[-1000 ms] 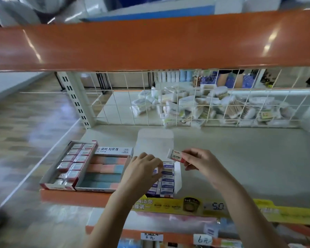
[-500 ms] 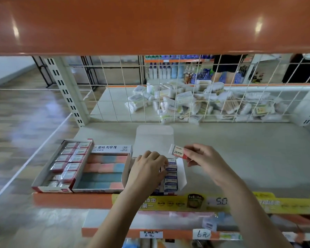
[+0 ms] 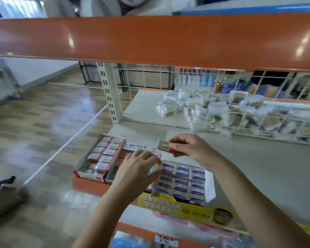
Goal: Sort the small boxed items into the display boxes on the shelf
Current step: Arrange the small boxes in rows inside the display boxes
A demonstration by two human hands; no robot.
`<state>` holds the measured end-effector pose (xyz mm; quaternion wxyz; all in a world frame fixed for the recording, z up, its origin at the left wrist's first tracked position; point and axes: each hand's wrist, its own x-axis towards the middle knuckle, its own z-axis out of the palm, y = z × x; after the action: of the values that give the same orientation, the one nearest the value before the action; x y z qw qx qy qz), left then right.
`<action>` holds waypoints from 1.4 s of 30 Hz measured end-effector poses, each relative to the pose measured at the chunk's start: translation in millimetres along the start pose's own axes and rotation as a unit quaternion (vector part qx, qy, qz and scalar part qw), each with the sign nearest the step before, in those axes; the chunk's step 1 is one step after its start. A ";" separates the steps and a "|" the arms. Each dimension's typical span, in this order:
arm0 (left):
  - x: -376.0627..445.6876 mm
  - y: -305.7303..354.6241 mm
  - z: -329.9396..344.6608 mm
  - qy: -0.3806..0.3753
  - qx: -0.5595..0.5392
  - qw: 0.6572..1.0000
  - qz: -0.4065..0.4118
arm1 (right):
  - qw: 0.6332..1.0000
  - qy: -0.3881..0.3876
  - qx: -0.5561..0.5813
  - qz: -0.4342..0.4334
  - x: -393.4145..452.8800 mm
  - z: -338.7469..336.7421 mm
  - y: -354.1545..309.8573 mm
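My right hand [image 3: 191, 149] pinches a small red-and-white boxed item [image 3: 165, 145] and holds it in the air above the shelf. Below it stands a display box [image 3: 208, 183] filled with rows of blue-and-white small boxes [image 3: 182, 178]. My left hand [image 3: 138, 169] rests with curled fingers on that box's left edge; whether it grips anything is hidden. To the left sit a display box of red-and-white small boxes [image 3: 104, 154] and, between the two, a box of long pink and teal items [image 3: 115, 173], mostly behind my left hand.
An orange upper shelf beam [image 3: 150, 40] hangs across the view above my hands. A wire grid back panel [image 3: 222, 111] closes the shelf's rear, with white packets [image 3: 213, 110] piled behind it. The grey shelf board [image 3: 267, 161] extends right. A yellow price strip [image 3: 186, 208] runs along the front edge.
My right hand has carried the small boxed item a little left and up, toward the left boxes. The view has swung right and tilted, so the blue-box display now shows more fully.
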<state>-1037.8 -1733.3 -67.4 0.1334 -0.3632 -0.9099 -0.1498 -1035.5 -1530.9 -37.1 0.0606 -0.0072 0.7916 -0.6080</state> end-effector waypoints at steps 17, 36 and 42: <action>-92.1 -96.1 -43.5 0.004 0.132 0.974 -0.182 | 0.960 -0.185 -0.209 -0.011 104.2 157.5 -44.1; -97.9 -110.7 -21.8 0.088 0.097 0.973 -0.188 | 0.904 -0.099 -0.399 -0.118 113.7 199.2 -32.7; -99.3 -109.2 -21.0 0.082 0.098 0.973 -0.190 | 0.862 -0.101 -0.459 -0.191 109.3 204.8 -32.2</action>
<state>-1042.0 -1878.2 -102.2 0.2113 -0.1554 -0.9585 -0.1116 -1124.5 -1745.5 -67.5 0.0124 -0.2466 0.9538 -0.1711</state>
